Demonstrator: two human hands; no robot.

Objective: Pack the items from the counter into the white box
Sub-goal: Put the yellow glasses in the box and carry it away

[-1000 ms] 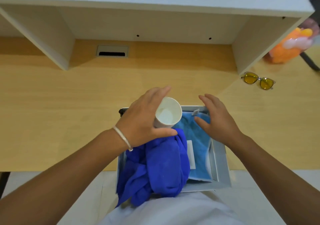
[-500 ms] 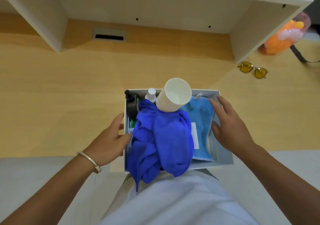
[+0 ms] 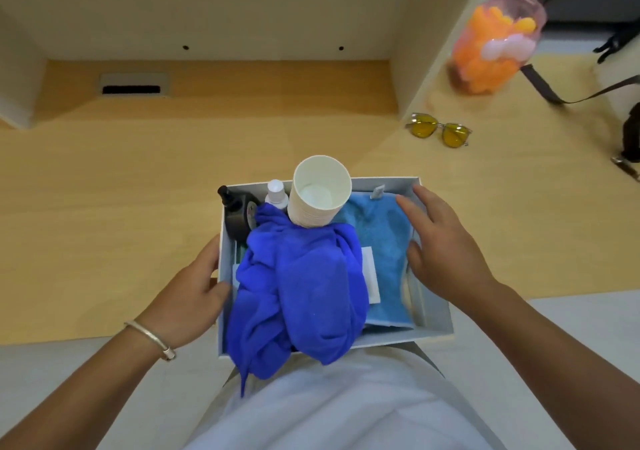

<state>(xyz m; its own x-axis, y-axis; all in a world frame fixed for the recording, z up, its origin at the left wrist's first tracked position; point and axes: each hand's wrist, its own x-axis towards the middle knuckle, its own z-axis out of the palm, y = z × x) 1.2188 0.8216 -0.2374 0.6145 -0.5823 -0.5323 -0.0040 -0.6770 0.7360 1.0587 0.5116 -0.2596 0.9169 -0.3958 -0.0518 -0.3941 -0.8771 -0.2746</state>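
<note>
The white box (image 3: 431, 311) sits at the counter's near edge, right in front of me. Inside it a dark blue cloth (image 3: 301, 286) spills over the near wall, and a light blue towel (image 3: 381, 238) lies flat on the right. A white paper cup (image 3: 320, 195) stands tilted on the cloth at the far side. A black pump bottle (image 3: 237, 212) and a small white bottle (image 3: 276, 191) stand in the far left corner. My left hand (image 3: 188, 297) grips the box's left wall. My right hand (image 3: 440, 245) rests on the right wall, fingers spread over the towel.
Yellow-lensed glasses (image 3: 440, 130) lie on the wooden counter (image 3: 121, 189) to the far right. A clear jar of orange pieces (image 3: 491, 42) stands behind them beside a bag strap (image 3: 554, 92). A shelf unit (image 3: 415, 51) overhangs the back of the counter.
My left hand let go of the paper cup, leaving it in the box, and moved to the box's left wall. My right hand shifted onto the right wall.
</note>
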